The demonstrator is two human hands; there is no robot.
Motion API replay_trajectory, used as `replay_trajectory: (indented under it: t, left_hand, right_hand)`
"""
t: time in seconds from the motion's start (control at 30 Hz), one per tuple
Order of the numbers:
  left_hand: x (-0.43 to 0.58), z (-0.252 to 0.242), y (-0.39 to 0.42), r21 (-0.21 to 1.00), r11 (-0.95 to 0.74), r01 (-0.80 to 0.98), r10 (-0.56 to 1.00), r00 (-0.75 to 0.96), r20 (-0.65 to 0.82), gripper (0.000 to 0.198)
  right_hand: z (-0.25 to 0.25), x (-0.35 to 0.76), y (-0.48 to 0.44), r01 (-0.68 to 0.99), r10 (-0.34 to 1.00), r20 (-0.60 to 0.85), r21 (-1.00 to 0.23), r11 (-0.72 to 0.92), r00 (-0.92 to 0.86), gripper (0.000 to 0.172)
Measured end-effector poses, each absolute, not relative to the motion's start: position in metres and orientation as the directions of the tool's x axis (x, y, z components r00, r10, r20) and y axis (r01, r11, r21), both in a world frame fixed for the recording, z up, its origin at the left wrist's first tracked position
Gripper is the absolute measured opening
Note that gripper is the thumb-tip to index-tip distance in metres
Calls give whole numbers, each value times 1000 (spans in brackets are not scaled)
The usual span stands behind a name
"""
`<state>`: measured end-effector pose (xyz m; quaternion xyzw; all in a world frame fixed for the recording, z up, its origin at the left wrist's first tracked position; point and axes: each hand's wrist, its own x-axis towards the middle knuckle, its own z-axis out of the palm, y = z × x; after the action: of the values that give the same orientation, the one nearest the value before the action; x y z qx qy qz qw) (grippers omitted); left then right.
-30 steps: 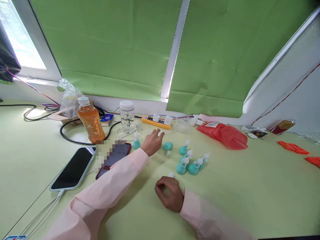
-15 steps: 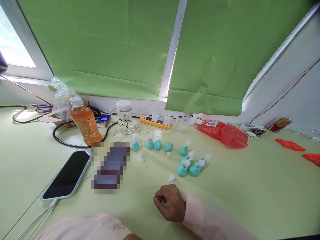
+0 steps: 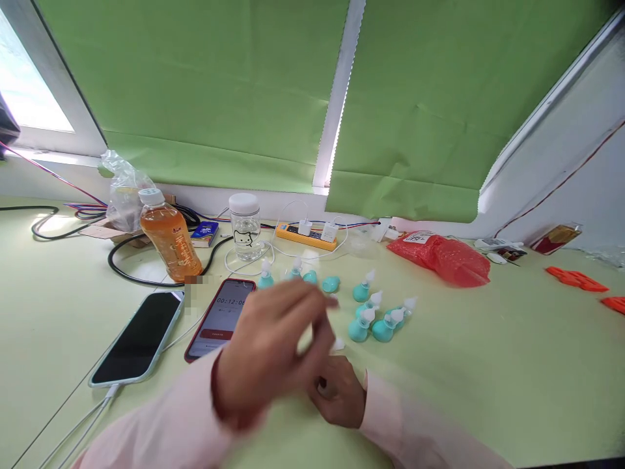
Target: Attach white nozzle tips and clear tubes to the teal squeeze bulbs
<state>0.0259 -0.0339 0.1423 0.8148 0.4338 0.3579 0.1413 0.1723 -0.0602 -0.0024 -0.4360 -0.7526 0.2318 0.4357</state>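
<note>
Left hand point(image 3: 273, 348), mine: blurred, fingers narrowly curled; contents, I cannot tell. Right hand point(image 3: 340, 392): fingers curled, contents likewise unclear. Five round turquoise bulbs with white pointed tips point(image 3: 383, 331): on pale-green surface point(image 3: 493, 371), far of right hand.

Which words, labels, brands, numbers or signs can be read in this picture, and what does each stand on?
"00:12:06": screen of the red-edged rectangular phone; its smaller lines are unreadable.
Cat-face outline, black, no readable words: clear white-lidded cup.
Lettering, too blurred to read: clear plastic bottle of amber drink.
Print, too small to read: white label on the red bubble-wrap bag.
Print, too small to read: small blue box.
</note>
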Motion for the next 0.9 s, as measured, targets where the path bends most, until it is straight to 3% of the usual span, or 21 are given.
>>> replay_trajectory:
  t: [0.1,0.17,0.37,0.53,0.63,0.77,0.9]
  left_hand:
    - [43,129,21,129,-493,860,836,428,343,25]
    - [53,109,47,2,-387,922,912,382,149,27]
    - [62,64,74,-22,-358,934,930,358,78,25]
    - [58,47,85,-12,-377,926,924,377,62,29]
    - [58,38,91,-5,-378,926,924,378,59,28]
    - [58,30,96,-2,-360,933,931,359,64,27]
    - [56,27,98,1,-344,939,937,343,62,26]
  right_hand:
    - [-1,172,-59,542,797,492,-587,601,-351,13]
    - [-1,172,-59,583,770,511,-513,630,-382,14]
    - [1,175,-54,618,778,549,-507,601,-306,9]
    - [4,177,-35,736,784,499,-359,574,-369,38]
    - [2,177,-22,804,809,418,-251,539,-412,45]
    - [-3,176,-11,844,837,323,-166,510,-442,43]
    - [-10,177,-5,844,834,319,-152,514,-450,35]
